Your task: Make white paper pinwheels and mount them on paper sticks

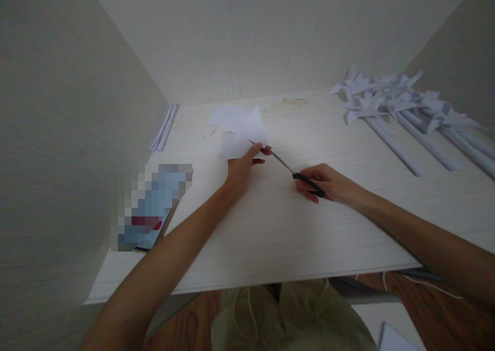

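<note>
My left hand pinches a folded white sheet of paper above the middle of the pale wooden desk. My right hand grips the black handles of a pair of scissors. The blades point up and left, and their tip meets the paper's lower edge beside my left fingers. A second loose white sheet lies flat just behind the held one.
Several white paper pinwheels on rolled paper sticks lie at the back right. A few paper strips rest along the left wall. A phone lies at the left front edge. Walls close in the desk on three sides.
</note>
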`<control>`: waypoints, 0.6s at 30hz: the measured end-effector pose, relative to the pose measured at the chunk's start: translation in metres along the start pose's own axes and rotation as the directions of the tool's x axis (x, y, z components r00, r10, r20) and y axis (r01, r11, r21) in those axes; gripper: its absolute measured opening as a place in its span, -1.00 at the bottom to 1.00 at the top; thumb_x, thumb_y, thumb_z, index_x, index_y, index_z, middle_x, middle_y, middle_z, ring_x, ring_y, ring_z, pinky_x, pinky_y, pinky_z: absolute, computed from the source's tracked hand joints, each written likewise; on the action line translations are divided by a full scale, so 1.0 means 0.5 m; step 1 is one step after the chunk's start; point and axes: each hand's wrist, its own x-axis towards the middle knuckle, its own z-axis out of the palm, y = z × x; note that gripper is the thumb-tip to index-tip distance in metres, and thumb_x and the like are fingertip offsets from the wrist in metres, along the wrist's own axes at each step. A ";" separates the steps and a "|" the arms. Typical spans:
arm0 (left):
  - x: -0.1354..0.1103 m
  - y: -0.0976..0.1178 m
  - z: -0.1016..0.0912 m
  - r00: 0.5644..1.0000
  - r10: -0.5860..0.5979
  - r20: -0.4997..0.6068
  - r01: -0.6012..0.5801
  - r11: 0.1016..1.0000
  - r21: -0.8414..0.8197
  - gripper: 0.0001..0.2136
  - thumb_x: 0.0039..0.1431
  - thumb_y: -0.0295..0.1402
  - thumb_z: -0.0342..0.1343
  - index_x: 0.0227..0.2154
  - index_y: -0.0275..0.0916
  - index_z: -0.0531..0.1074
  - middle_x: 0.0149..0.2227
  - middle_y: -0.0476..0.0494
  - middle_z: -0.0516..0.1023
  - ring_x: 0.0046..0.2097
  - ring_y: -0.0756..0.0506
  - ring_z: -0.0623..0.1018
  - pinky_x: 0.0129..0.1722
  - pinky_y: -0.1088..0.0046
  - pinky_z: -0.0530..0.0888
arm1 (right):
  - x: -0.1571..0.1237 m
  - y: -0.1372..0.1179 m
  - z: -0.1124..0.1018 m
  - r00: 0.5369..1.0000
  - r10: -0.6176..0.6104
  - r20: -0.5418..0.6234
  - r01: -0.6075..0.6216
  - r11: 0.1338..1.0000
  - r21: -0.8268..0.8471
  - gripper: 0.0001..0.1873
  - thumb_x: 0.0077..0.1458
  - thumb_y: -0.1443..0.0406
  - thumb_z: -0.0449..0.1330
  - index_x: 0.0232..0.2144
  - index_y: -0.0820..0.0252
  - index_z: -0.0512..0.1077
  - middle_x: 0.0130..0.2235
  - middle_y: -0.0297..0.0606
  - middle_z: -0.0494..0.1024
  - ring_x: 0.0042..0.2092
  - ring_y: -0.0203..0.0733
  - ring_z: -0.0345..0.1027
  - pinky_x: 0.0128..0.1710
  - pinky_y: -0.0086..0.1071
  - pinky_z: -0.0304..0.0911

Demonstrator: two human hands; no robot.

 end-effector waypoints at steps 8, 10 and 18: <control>-0.001 0.001 0.001 1.000 0.003 -0.003 -0.004 0.999 -0.032 -0.91 -0.09 -0.35 0.06 -0.58 -0.27 0.36 -0.49 -0.04 0.49 -0.43 0.02 0.48 -0.53 0.58 0.36 | 0.001 0.001 0.001 1.000 0.008 -0.005 -0.008 1.000 -0.003 -0.62 -0.07 0.04 0.06 -0.60 0.26 0.26 -0.76 -0.47 0.22 -0.72 -0.49 -0.04 -0.68 -0.46 -0.16; -0.001 0.002 0.001 1.000 0.001 -0.008 -0.001 1.000 -0.030 -0.91 -0.09 -0.35 0.06 -0.58 -0.27 0.36 -0.49 -0.04 0.49 -0.43 0.02 0.48 -0.53 0.57 0.36 | 0.003 0.003 0.000 1.000 0.004 -0.003 -0.004 1.000 0.001 -0.62 -0.08 0.03 0.06 -0.61 0.26 0.26 -0.76 -0.47 0.21 -0.71 -0.48 -0.02 -0.68 -0.46 -0.15; 0.003 -0.006 -0.002 1.000 0.007 -0.001 -0.007 1.000 -0.007 -0.90 -0.07 -0.34 0.05 -0.54 -0.26 0.37 -0.47 -0.05 0.51 -0.41 0.01 0.50 -0.52 0.56 0.36 | 0.006 0.015 -0.001 0.999 -0.032 0.004 0.032 0.999 0.015 -0.62 -0.08 0.03 0.07 -0.60 0.25 0.26 -0.76 -0.47 0.21 -0.69 -0.45 0.02 -0.65 -0.45 -0.13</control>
